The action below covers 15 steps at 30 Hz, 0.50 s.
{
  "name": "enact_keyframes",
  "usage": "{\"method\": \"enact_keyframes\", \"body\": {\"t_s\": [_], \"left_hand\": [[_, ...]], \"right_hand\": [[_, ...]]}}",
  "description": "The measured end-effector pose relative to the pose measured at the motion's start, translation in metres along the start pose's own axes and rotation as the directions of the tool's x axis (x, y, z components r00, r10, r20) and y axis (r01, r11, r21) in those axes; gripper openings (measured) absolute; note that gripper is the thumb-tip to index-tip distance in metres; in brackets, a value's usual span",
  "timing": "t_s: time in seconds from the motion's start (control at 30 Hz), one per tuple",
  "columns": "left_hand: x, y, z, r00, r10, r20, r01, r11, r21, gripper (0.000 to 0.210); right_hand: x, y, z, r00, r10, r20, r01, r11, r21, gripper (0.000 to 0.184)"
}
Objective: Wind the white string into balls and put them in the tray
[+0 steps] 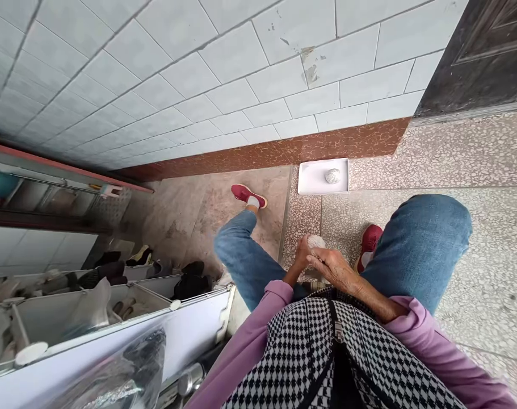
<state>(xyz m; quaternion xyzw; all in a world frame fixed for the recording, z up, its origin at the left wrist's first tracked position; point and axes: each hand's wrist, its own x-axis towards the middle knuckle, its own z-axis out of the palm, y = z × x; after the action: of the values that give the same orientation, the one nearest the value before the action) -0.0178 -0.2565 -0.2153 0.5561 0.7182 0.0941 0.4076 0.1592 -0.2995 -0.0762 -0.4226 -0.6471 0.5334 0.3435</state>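
Note:
Close in front of my lap, my left hand point(302, 253) is closed around the side of a small white rounded ball point(316, 241) with a ridged-looking surface. From the other side my right hand point(333, 266) meets it, fingers bent and pressed against the ball's lower edge and my left fingers. The fingers partly cover the ball, so its exact kind is unclear. Beyond my hands, a shallow white tray point(307, 179) lies on the floor by the wall. A similar whitish, mottled ball point(332, 176) sits in its right half.
My knees in jeans spread either side, with red shoes point(245, 194) on the floor. A tiled wall point(236, 79) runs ahead, a dark wooden door point(488, 57) at far right. On the left stand a divided white shoe rack point(190, 318) holding shoes and a low shelf point(49, 218).

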Motion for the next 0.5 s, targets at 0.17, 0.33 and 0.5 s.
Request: {"method": "enact_keyframes", "body": {"t_s": [0.17,0.33,0.5], "left_hand": [[-0.002,-0.009,0.006,0.995,-0.074,0.063,0.078,0.995,-0.063,0.068],[-0.006,-0.014,0.015,0.993,-0.112,0.023,0.114,0.977,-0.182,0.084],[0.0,-0.017,0.012,0.971,-0.223,-0.081,0.181,0.916,-0.358,0.076]], "right_hand": [[-0.004,0.012,0.005,0.995,0.1,0.002,-0.1,0.995,-0.027,0.049],[-0.009,0.018,0.017,0.982,0.162,0.095,-0.159,0.986,-0.04,0.042],[-0.011,0.019,0.017,0.988,0.119,0.097,-0.119,0.993,-0.006,0.042]]}}
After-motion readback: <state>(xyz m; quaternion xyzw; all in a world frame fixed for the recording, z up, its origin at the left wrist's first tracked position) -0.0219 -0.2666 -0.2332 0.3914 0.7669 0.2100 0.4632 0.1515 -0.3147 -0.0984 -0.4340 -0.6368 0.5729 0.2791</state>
